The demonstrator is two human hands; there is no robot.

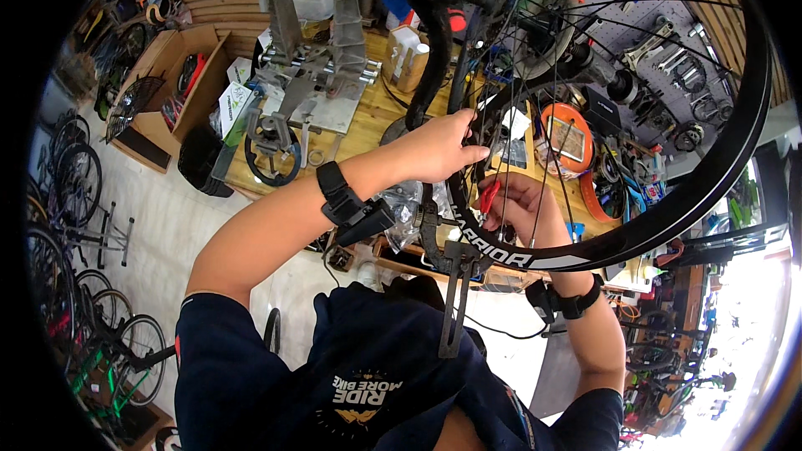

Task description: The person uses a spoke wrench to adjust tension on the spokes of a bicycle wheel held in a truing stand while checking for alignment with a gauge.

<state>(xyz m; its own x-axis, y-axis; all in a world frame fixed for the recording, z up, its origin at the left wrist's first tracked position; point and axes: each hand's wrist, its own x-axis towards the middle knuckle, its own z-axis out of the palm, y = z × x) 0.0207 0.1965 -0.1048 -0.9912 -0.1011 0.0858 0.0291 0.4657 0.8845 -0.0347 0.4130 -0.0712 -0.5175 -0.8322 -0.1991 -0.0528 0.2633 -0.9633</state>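
A black bicycle wheel (728, 169) with thin dark spokes stands in a metal truing stand (455, 284), filling the right of the head view. My left hand (443, 149) is closed at the left side of the wheel, thumb against it; its other fingertips are partly hidden there. Lower down, between the spokes just above the rim, my right hand (525, 200) pinches a small red spoke wrench (489, 195). The wheel's hub (547, 33) is above both hands.
Behind the wheel is a wooden workbench (380, 129) with a heavy metal fixture (342, 50), a round orange container (568, 138) and a bottle. Tools hang on a pegboard (618, 25). An open cardboard box (159, 117) stands at left, with bicycles (138, 359) below it.
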